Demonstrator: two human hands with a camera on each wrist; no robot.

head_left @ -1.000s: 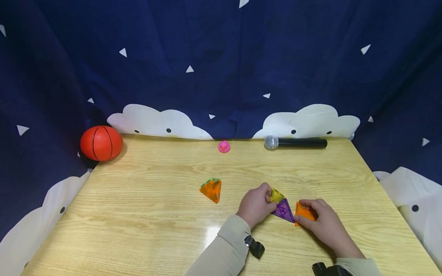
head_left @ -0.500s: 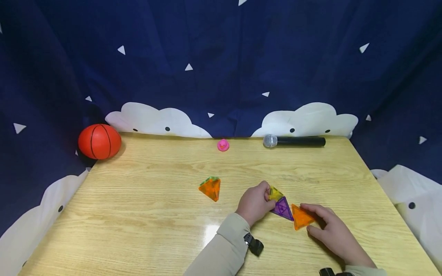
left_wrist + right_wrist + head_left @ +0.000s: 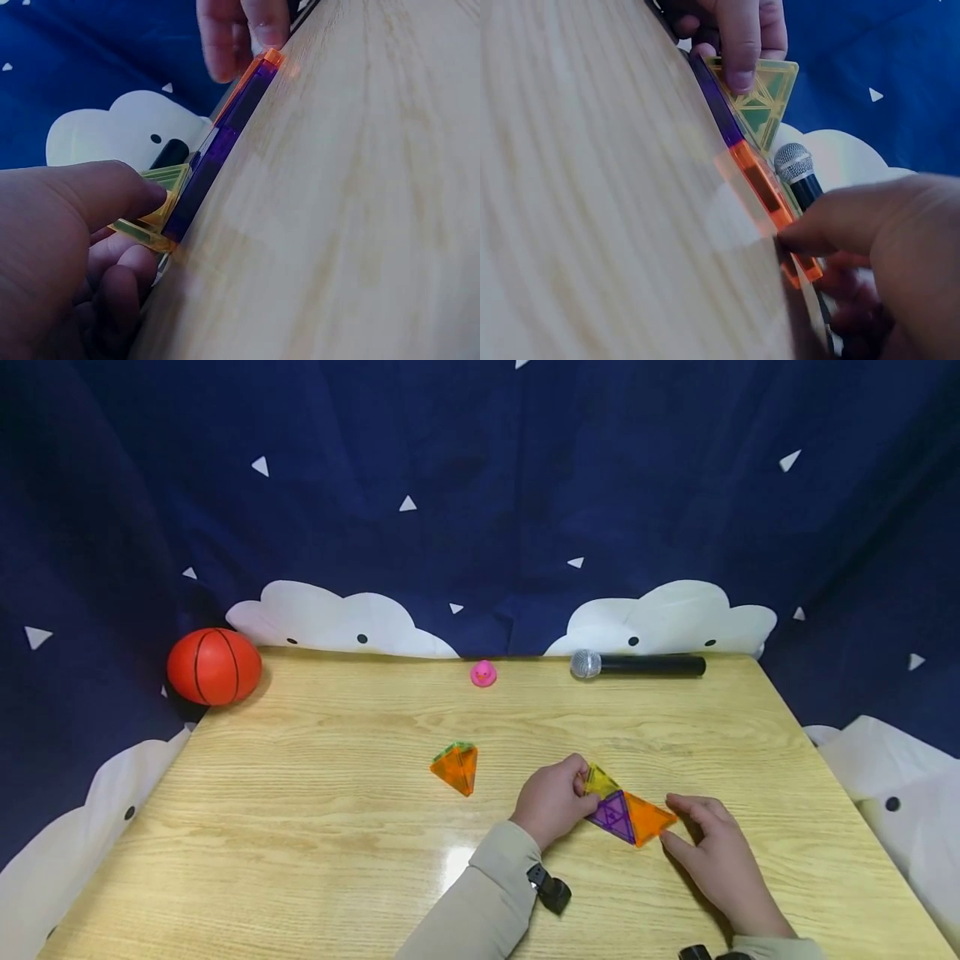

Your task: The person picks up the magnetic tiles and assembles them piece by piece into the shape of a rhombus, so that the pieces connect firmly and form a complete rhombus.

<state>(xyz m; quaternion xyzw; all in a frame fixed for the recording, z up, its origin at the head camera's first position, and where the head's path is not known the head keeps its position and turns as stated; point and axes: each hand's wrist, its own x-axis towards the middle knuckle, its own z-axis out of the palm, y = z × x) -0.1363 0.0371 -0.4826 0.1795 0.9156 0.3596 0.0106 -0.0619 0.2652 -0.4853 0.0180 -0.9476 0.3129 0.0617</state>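
Observation:
Between thumb and fingers, my left hand (image 3: 550, 802) pinches a yellow see-through triangular magnetic tile (image 3: 602, 782). The right wrist view shows that yellow tile (image 3: 769, 105) standing up from the table. A purple triangular tile (image 3: 615, 817) lies flat along its lower edge. Against the purple tile's right side lies an orange triangular tile (image 3: 647, 818), flat on the table. My right hand (image 3: 720, 856) holds its outer corner, thumb on the near edge and fingers on the far one. The thumb (image 3: 817, 225) touches the orange tile (image 3: 761, 184) in the right wrist view.
An orange and green tile pyramid (image 3: 455, 768) lies left of my hands on the wooden table (image 3: 300, 827). Along the back are a red ball (image 3: 214, 667), a pink toy duck (image 3: 483, 674) and a black microphone (image 3: 648, 666). A dark blue curtain (image 3: 480, 485) surrounds the table.
My right hand let go of the orange tile's earlier hold, regripped its outer corner and turned it flush against the purple tile. My left hand keeps its hold on the yellow tile.

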